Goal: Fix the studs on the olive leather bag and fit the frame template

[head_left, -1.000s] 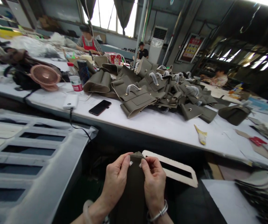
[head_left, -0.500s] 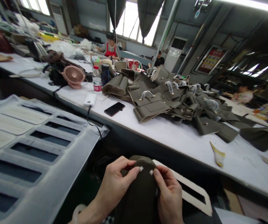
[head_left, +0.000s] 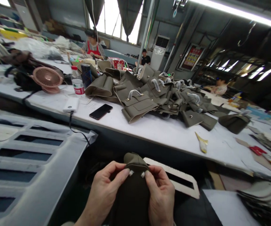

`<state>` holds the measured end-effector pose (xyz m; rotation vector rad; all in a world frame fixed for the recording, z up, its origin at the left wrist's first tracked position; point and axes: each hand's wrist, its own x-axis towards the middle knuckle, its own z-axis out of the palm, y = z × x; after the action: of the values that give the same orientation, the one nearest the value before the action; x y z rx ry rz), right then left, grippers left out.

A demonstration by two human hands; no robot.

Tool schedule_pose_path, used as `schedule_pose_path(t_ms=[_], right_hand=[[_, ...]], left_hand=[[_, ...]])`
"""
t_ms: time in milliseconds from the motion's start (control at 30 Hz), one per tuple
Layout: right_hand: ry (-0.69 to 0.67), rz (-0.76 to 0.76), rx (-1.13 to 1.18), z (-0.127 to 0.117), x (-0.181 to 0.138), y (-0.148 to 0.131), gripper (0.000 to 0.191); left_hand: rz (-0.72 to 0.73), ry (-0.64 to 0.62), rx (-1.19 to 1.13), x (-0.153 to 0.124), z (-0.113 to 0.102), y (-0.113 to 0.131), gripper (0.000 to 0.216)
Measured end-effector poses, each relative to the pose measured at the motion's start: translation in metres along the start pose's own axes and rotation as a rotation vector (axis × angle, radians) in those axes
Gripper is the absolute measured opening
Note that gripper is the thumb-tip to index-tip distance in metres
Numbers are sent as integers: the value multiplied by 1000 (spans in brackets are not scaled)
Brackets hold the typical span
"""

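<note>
Between the left hand (head_left: 106,183) and right hand (head_left: 162,190), a dark olive piece (head_left: 133,196) extends below, pinched near its top by each grip.

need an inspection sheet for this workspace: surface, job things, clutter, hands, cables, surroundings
Surface: white table, crowded in the middle
Job's things: dark olive piece with two small white bits
Clutter: heap of olive bags, phone, bottle, pink fan
Hands: left hand and right hand pinch the piece from either side
Cables: dark cable runs from white box over the table edge
Surroundings: person in red apron and bright window in the background
</note>
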<state>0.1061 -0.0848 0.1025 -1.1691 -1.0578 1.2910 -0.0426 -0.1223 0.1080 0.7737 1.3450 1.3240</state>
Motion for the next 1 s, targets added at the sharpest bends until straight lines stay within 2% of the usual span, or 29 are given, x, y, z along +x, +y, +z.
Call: schedule_pose_path(t_ms=[133,267,333,433,533,633,767,900,1000], right_hand=[[27,-18,2,-1,-3,7,31],[-52,99,81,-4,-2,-2,33],[-103,154,127,-4,-2,-6,31],[-136,161,139,-6,-1,-7,27],[-152,132,124,-8,1,-3,24],[-171,147,130,-10,5,-1,24],[-198,191,141,-13,7,-3,25],[-185,246,172,-12,6,-11,28],[-183,290,196,-11,6,-20,31]], left_hand=[[-82,-30,-142,2,2,-4,35],[-130,-81,-166,6,-3,-7,36],[-42,-65,-95,8,-8,-5,38],[213,-61,182,11,-13,3,34],[487,-198,546,16,-13,13,29],[645,-332,685,21,-10,19,34],[624,-423,597,27,-8,19,24],[552,-447,480,29,-8,16,13],[567,-477,465,29,-7,15,13]])
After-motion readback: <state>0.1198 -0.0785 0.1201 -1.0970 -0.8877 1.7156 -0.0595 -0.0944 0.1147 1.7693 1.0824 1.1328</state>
